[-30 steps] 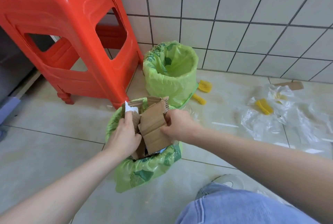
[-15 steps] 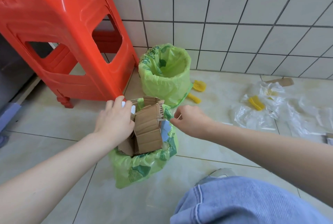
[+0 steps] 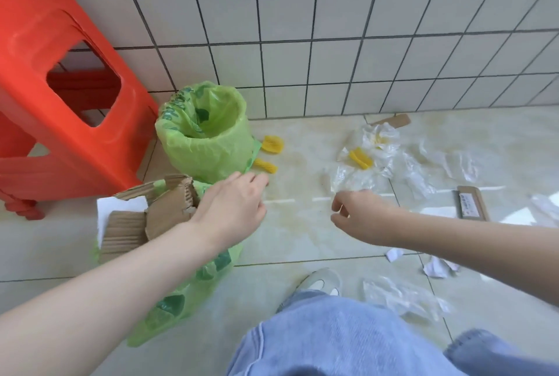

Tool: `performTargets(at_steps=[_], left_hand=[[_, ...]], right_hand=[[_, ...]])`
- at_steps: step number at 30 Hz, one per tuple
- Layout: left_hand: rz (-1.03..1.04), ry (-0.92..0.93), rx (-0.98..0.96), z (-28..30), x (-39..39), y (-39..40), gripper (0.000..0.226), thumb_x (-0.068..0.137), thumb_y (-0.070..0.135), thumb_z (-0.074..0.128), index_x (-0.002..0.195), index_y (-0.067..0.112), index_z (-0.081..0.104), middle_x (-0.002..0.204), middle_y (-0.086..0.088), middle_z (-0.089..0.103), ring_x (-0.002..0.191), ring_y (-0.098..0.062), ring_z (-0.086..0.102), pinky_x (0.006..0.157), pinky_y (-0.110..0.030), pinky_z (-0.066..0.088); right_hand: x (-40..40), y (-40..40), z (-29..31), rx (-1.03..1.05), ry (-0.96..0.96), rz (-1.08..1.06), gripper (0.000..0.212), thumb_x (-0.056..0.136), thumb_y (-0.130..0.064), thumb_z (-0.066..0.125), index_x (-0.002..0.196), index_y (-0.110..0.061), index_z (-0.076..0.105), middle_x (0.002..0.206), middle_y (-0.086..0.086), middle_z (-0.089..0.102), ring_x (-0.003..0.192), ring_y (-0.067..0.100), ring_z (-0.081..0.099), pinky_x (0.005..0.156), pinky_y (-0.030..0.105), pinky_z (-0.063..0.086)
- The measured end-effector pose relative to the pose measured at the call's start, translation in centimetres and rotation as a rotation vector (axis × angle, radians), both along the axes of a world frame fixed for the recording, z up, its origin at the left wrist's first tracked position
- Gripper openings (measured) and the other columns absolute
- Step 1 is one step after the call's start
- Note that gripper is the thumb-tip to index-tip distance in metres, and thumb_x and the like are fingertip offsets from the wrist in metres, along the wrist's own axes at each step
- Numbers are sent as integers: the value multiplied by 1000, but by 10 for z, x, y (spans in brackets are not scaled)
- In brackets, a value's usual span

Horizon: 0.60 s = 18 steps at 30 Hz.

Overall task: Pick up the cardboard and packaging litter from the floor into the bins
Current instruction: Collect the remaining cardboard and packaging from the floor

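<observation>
cardboard (image 3: 157, 218) fills near bin (image 3: 193, 282); red stool (image 3: 60, 103) crowds far bin (image 3: 208, 139).

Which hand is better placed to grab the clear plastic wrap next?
The right hand: open and empty, just short of the clear plastic wrap. The left hand hovers farther off, beside the cardboard-filled bin.

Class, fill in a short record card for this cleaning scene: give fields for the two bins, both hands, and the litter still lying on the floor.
Near bin: green liner, stuffed with cardboard
Far bin: green liner, looks nearly empty
Left hand: open, empty, beside the near bin
Right hand: empty, fingers curled, above the floor
Floor litter: clear plastic wrap, yellow foam pieces, cardboard strip, paper scraps
Stool: red, left of the bins
</observation>
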State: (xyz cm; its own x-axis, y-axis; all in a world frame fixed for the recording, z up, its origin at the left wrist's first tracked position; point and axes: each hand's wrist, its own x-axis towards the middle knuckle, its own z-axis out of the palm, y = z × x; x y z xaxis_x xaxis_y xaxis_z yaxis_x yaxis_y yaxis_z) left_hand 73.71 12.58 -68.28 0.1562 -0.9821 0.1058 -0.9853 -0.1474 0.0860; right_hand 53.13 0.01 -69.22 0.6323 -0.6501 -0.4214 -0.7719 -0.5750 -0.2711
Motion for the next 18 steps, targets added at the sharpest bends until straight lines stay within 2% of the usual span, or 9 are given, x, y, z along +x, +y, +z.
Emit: performTargets(at_steps=[2,8,14,18], left_hand=[[-64,17,25,-7,-26,-18,25,85,25,45,108,19,53,96,3,62,95,-22,56,68,-32,46],[-179,61,206,-39,-84,-81,26,86,22,44,110,18,52,105,-2,65,102,-28,59,71,-33,48],[-232,66,336,-75,-122,-151,28,85,19,44,112,16,54,107,-6,64,98,-31,60,71,-34,45],[-257,28,411,-102,-134,-205,25,85,17,42,107,14,54,107,-7,63,97,-32,59,73,-36,47]], right_hand=[[-34,-9,-4,-12,85,-10,31,90,-38,43,116,-23,52,111,0,62,102,25,57,85,39,51],[-109,-39,-27,2,240,-74,34,90,-34,39,120,-22,49,110,0,59,99,25,58,81,36,50],[-143,-89,-61,28,263,-129,33,90,-33,41,118,-20,49,108,1,60,99,25,58,83,39,52],[-153,-137,-86,20,269,-165,31,89,-31,42,116,-16,50,110,5,59,99,27,58,76,35,49]])
